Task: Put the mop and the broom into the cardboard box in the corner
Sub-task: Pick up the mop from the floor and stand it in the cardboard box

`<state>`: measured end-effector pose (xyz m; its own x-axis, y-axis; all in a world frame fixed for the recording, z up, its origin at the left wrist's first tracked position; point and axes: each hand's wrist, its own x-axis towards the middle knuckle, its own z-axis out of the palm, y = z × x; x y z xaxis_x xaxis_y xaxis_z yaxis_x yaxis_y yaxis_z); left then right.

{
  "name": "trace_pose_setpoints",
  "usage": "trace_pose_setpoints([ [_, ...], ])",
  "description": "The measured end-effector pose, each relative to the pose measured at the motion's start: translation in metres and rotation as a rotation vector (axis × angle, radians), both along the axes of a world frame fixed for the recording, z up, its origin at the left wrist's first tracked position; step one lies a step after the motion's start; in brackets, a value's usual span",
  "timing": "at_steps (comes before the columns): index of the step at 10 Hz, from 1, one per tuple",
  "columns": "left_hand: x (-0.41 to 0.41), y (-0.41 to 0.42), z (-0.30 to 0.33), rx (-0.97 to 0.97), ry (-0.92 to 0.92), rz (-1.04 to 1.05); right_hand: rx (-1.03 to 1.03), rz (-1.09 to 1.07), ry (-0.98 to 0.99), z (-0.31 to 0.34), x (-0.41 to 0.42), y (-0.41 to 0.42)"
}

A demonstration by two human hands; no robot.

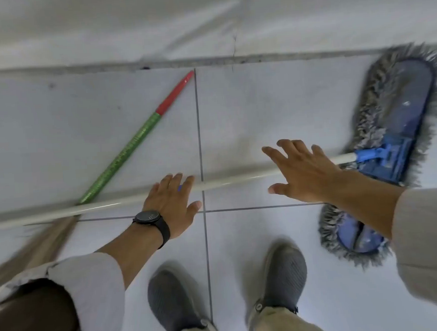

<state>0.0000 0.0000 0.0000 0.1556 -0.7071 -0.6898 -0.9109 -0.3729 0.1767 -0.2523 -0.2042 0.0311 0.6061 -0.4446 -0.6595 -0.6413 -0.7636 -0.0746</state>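
Observation:
The mop lies flat on the tiled floor: a white pole point(229, 180) running left to right and a blue flat head point(401, 132) with a grey fringe at the right. The broom lies under the pole, its green and red handle point(133, 143) slanting toward the wall and its tan bristles point(44, 244) at the lower left. My left hand point(172, 202), with a black watch on the wrist, hovers over the pole with fingers spread. My right hand point(303, 172) is spread over the pole near the mop head. Neither hand grips anything. No cardboard box is in view.
My two grey shoes point(170, 300) stand on the pale floor tiles just behind the pole. The white wall point(202, 19) meets the floor along a grey skirting line beyond the broom's red tip.

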Motion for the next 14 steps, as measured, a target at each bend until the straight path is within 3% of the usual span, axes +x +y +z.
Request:
trace_pose_setpoints([
  [2, -0.008, 0.011, -0.113, -0.24, -0.038, 0.04, 0.016, -0.015, 0.04, -0.129, -0.014, 0.015],
  [3, -0.008, 0.015, -0.125, -0.293, -0.037, 0.027, -0.014, -0.015, -0.018, -0.14, -0.013, 0.013],
  [4, -0.005, 0.013, -0.086, -0.279, -0.052, 0.028, -0.022, 0.008, -0.017, -0.104, -0.012, 0.016],
  [5, -0.003, 0.015, -0.023, -0.296, -0.06, 0.031, -0.054, 0.008, -0.062, -0.043, -0.01, 0.02],
  [8, 0.017, 0.014, 0.387, -0.485, -0.143, 0.063, -0.132, -0.043, -0.254, 0.37, 0.01, 0.019],
  [9, 0.006, 0.029, 0.469, -0.516, -0.28, 0.209, -0.172, -0.028, -0.312, 0.455, 0.013, 0.027],
  [10, -0.018, 0.058, 0.567, -0.648, -0.114, 1.309, -0.241, -0.007, -0.358, 0.55, 0.015, 0.05],
  [11, -0.018, 0.07, 0.612, -0.785, 0.763, 2.273, -0.287, 0.015, -0.362, 0.583, 0.015, 0.071],
  [12, -0.01, 0.103, 0.647, -1.007, 1.713, 2.625, -0.336, 0.098, -0.376, 0.622, 0.006, 0.108],
  [13, -0.008, 0.137, 0.669, -1.074, 1.646, 2.69, -0.369, 0.185, -0.384, 0.646, 0.011, 0.13],
  [14, -0.006, 0.219, 0.694, -1.263, 1.649, 2.634, -0.371, 0.366, -0.386, 0.675, 0.049, 0.178],
])
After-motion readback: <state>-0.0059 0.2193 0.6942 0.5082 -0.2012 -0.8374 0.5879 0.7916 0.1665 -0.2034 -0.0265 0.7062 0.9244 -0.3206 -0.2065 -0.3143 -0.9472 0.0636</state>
